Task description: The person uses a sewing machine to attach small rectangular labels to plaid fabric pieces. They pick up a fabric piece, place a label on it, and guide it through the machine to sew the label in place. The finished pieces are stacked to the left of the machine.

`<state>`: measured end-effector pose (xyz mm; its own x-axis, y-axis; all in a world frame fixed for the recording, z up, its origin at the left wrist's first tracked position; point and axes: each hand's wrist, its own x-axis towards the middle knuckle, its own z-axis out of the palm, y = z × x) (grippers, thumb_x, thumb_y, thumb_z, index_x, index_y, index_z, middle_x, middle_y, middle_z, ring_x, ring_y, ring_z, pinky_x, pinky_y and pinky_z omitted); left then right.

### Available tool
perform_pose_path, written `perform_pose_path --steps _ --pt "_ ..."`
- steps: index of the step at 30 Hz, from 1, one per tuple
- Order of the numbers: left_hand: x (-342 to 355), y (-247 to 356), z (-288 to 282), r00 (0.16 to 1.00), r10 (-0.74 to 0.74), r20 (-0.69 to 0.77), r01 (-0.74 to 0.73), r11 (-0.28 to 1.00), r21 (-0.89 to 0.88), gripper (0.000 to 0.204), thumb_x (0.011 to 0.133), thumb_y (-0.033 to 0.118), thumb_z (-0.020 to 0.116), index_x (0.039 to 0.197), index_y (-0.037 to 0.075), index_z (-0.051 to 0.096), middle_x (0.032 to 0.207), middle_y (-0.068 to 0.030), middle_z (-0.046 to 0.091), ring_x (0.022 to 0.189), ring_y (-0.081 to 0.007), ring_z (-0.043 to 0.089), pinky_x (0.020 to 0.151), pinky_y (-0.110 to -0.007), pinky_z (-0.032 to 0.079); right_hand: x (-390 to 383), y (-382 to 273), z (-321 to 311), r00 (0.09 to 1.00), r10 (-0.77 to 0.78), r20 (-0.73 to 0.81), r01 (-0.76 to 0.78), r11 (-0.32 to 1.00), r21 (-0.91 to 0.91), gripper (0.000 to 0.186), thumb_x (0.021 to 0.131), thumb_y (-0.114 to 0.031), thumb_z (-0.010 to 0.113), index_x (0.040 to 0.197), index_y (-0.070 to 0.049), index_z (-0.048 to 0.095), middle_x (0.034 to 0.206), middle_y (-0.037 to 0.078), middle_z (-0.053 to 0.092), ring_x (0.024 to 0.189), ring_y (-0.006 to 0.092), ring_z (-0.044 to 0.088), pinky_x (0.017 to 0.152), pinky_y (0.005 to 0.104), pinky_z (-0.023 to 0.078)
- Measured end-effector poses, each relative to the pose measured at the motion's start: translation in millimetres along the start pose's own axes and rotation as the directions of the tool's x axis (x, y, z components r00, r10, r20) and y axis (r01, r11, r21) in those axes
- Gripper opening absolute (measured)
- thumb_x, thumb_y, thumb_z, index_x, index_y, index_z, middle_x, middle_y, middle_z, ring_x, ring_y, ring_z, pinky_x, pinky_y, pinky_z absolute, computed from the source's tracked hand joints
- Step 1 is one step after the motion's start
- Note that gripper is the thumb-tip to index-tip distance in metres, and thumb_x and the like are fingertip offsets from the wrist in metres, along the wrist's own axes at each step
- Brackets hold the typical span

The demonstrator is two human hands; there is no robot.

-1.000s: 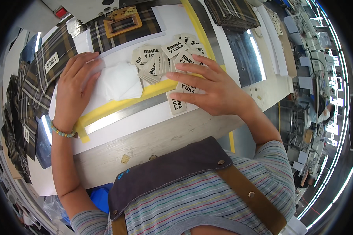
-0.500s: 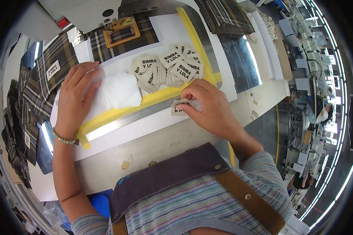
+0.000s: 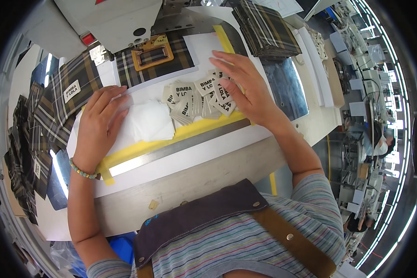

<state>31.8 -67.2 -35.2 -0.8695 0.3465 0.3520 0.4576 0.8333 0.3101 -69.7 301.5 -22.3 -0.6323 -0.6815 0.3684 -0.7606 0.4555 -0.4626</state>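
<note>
Head: right hand (image 3: pixel 248 92) at labels (image 3: pixel 200 98), left hand (image 3: pixel 97 125) by white sheets (image 3: pixel 153 121), both unclenched

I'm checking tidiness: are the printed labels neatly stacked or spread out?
Spread out: the labels overlap loosely, turned at different angles.

Striped shirt (image 3: pixel 208 250), dark apron (image 3: pixel 201 208), beaded bracelet (image 3: pixel 82 172)

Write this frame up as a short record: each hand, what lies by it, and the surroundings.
Left hand: open, beside the white sheets
Right hand: open, over the right end of the labels; contact unclear
Labels: loose, overlapping pile, right of the sheets
Frame: orange, on plaid cloth by the machine
Stack: plaid pieces, beyond the right hand
Tape: yellow, running along the near side of sheets and labels
</note>
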Motion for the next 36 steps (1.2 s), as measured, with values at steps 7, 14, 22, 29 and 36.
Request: perform_pose_path --steps 7,14,22,29,36 --pt "-1 0 0 1.000 -0.009 0.006 0.009 1.000 -0.007 0.036 0.088 -0.002 0.075 0.123 0.001 0.071 0.139 -0.0116 0.070 0.132 -0.0372 0.063 0.111 -0.047 0.052 7 15 27 0.987 -0.108 0.118 0.116 0.992 -0.058 0.092 0.103 -0.060 0.065 0.174 -0.017 0.024 0.179 0.022 0.017 0.163 0.0484 0.022 0.131 0.0575 0.026" --pt "1 0 -1 1.000 -0.013 0.003 0.013 1.000 -0.028 0.033 0.089 0.000 0.075 0.121 0.001 0.072 0.138 -0.0120 0.070 0.131 -0.0369 0.063 0.110 -0.047 0.052 44 18 32 0.939 -0.239 0.246 0.287 0.940 -0.183 0.089 0.102 -0.063 0.064 0.171 -0.016 0.033 0.178 0.020 0.023 0.164 0.0424 0.022 0.133 0.0569 0.023" --pt "-2 0 0 1.000 -0.014 -0.018 0.013 1.000 -0.017 0.032 0.088 0.000 0.076 0.120 0.002 0.072 0.139 -0.0121 0.070 0.130 -0.0370 0.063 0.109 -0.046 0.053 57 4 -12 0.989 -0.141 -0.054 0.137 0.988 -0.071 0.027 0.099 -0.028 0.075 0.114 -0.005 0.081 0.123 0.007 0.076 0.125 0.0307 0.064 0.106 0.0447 0.051" --pt "0 2 -2 0.996 -0.009 -0.093 0.003 0.998 -0.060 0.031 0.086 -0.004 0.076 0.117 0.001 0.073 0.138 -0.0119 0.071 0.127 -0.0360 0.065 0.106 -0.045 0.054 68 -15 10 0.979 -0.197 0.059 0.205 0.953 -0.224 0.019 0.089 -0.026 0.081 0.097 -0.009 0.084 0.094 0.003 0.075 0.099 0.0259 0.067 0.089 0.0421 0.053" --pt "4 15 -12 0.973 -0.155 -0.169 0.094 0.941 -0.324 0.026 0.097 0.002 0.072 0.123 0.002 0.075 0.128 -0.0107 0.076 0.113 -0.0272 0.072 0.097 -0.037 0.057 73 -19 19 0.973 -0.230 0.003 0.224 0.948 -0.224 0.013 0.086 -0.021 0.081 0.094 -0.011 0.083 0.090 0.001 0.073 0.093 0.0231 0.066 0.083 0.0404 0.051"
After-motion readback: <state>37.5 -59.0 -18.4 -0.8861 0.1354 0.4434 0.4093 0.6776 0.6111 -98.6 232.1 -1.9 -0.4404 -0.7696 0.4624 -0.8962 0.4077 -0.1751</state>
